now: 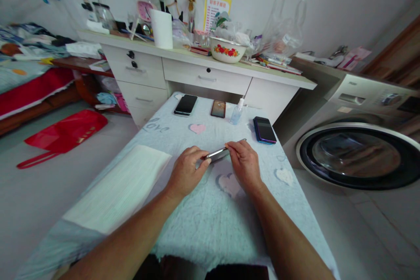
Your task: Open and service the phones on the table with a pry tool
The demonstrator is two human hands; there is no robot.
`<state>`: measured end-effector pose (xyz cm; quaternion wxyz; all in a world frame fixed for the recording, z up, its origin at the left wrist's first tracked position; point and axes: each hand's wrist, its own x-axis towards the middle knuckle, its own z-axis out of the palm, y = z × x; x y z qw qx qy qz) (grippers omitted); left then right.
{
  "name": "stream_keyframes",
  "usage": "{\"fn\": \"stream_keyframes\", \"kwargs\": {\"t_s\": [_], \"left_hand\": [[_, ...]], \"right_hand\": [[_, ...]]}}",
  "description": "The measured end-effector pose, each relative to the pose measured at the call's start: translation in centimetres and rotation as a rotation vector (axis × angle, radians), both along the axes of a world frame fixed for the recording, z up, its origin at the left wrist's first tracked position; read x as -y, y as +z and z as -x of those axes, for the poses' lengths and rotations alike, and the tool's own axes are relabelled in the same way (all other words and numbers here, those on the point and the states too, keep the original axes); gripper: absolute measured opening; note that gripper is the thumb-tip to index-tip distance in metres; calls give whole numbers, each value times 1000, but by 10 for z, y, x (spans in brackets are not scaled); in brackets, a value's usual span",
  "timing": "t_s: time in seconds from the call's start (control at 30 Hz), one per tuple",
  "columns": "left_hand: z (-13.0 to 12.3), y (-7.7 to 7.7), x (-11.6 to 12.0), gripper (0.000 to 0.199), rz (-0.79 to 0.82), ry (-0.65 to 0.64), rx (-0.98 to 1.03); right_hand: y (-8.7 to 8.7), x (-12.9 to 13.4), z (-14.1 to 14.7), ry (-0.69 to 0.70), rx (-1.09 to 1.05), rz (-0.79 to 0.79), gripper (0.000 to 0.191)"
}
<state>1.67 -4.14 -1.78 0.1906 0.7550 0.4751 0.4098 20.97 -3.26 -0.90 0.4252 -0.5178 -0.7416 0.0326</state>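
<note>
Between my two hands, just above the cloth-covered table, is a smartphone [218, 155], tilted so that its silvery edge shows. My left hand [187, 169] pinches its left end between thumb and fingers. At the other end my right hand [244, 162] grips it, the thumb side on the upper edge. Past the hands lie a black phone [186, 104] at the left, a smaller brownish phone [218, 109] in the middle and a dark phone with a blue-purple edge [264, 130] at the right. A clear spray bottle [236, 112] stands beside the brownish phone.
A folded whitish cloth or paper [121, 188] lies on the table's left side. Behind the table stands a white desk [210, 78] bearing a flowered bowl [227, 50] and a paper roll [162, 29]. A washing machine [357, 109] is at the right; a red bag [67, 133] lies on the floor.
</note>
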Motion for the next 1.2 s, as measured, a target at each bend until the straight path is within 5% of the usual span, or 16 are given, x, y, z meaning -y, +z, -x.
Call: {"fn": "stream_keyframes", "kwargs": {"t_s": [0.4,1.2], "left_hand": [[-2,1,0,13,10,23,-14],[0,-1,0,11,-10,-2,-29]], "right_hand": [[-1,-4,-5,-155,31,-6,19],[1,18,28,172,84,50,24]]}}
